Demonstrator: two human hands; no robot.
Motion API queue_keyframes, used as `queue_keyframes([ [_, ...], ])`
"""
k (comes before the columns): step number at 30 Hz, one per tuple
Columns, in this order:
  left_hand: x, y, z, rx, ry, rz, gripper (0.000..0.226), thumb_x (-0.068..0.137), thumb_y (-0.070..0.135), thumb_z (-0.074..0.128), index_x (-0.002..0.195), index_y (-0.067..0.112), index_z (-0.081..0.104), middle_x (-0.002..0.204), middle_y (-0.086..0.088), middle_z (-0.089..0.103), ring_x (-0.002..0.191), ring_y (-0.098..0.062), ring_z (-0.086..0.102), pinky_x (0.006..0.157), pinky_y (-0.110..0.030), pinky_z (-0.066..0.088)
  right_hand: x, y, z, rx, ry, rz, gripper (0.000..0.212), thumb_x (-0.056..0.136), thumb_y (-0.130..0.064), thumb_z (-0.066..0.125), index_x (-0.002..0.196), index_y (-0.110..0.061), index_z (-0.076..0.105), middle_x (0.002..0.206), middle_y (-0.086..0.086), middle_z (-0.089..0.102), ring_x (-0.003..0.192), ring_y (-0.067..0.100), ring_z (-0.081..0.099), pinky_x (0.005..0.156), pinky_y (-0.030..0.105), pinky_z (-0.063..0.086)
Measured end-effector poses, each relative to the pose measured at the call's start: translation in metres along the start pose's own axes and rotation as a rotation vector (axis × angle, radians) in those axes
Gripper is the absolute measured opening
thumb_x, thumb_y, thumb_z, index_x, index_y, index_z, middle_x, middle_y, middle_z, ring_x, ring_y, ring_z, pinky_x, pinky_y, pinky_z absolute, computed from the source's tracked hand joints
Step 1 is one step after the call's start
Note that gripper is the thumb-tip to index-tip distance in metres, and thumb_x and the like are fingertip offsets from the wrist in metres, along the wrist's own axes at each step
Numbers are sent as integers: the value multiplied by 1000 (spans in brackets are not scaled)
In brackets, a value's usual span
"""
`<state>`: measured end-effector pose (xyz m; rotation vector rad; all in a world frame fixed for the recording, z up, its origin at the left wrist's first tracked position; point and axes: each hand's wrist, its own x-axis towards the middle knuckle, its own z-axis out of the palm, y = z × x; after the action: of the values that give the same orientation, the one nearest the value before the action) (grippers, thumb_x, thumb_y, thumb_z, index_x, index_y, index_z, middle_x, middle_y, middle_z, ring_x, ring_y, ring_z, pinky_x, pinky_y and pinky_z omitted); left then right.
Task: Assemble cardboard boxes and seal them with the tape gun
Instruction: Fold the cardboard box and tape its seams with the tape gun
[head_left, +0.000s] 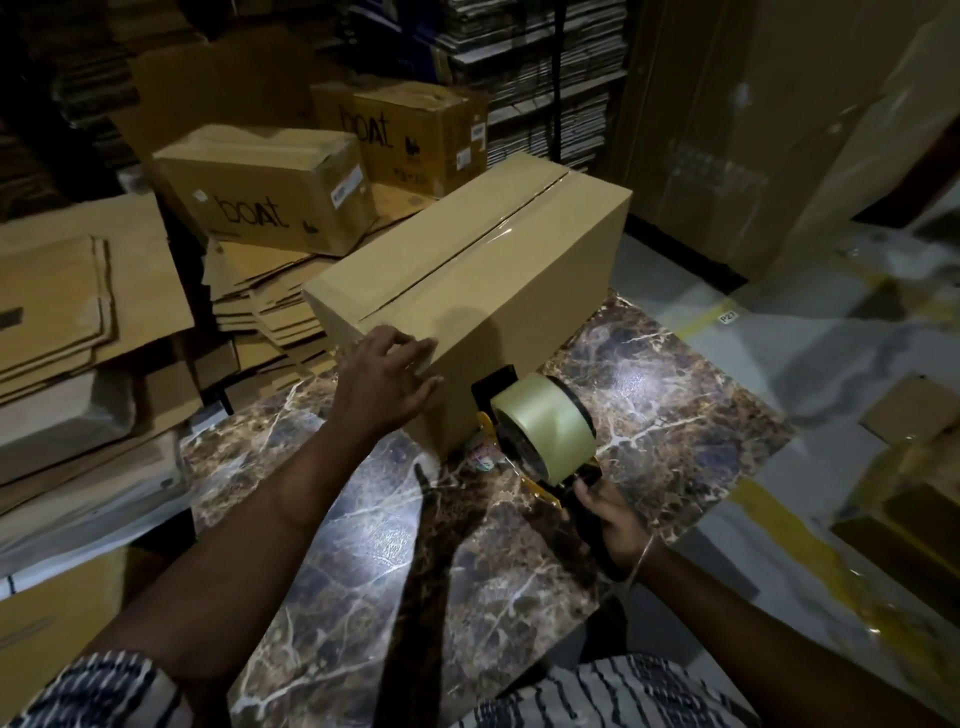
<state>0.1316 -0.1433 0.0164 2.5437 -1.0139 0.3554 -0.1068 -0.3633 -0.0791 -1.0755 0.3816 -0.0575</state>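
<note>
A plain closed cardboard box (493, 249) stands on a dark marble table (405, 545). Shiny clear tape runs along its top seam. My left hand (387, 374) lies flat with fingers spread on the box's near top corner and presses on it. My right hand (605, 514) grips the black handle of a tape gun (540, 431). The gun carries a large roll of tan tape, and its head touches the box's near end face close to the table.
Two printed "boat" boxes (270, 187) (421, 135) sit behind on stacks of flattened cardboard (260, 301). More flat sheets (78, 291) pile up at the left. Shelves of stacked cardboard (545, 67) fill the back. Grey floor (779, 364) with yellow lines lies to the right.
</note>
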Motion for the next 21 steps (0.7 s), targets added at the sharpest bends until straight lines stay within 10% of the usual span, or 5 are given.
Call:
queue_keyframes([
  [11, 0, 10, -2, -53, -76, -71, 51, 84, 41, 71, 130, 21, 64, 143, -18, 54, 137, -44, 42, 109, -51, 36, 21, -51, 17, 7, -98, -82, 62, 62, -68, 83, 61, -9, 66, 57, 15, 49, 28, 19, 44, 34, 20, 33],
  [21, -33, -8, -25, 127, -45, 14, 70, 78, 63, 54, 126, 13, 63, 115, -12, 72, 115, -39, 63, 93, -56, 46, 34, -94, 58, 47, -216, -136, 75, 66, -64, 83, 72, 6, 56, 65, 18, 45, 29, 20, 42, 34, 20, 32],
])
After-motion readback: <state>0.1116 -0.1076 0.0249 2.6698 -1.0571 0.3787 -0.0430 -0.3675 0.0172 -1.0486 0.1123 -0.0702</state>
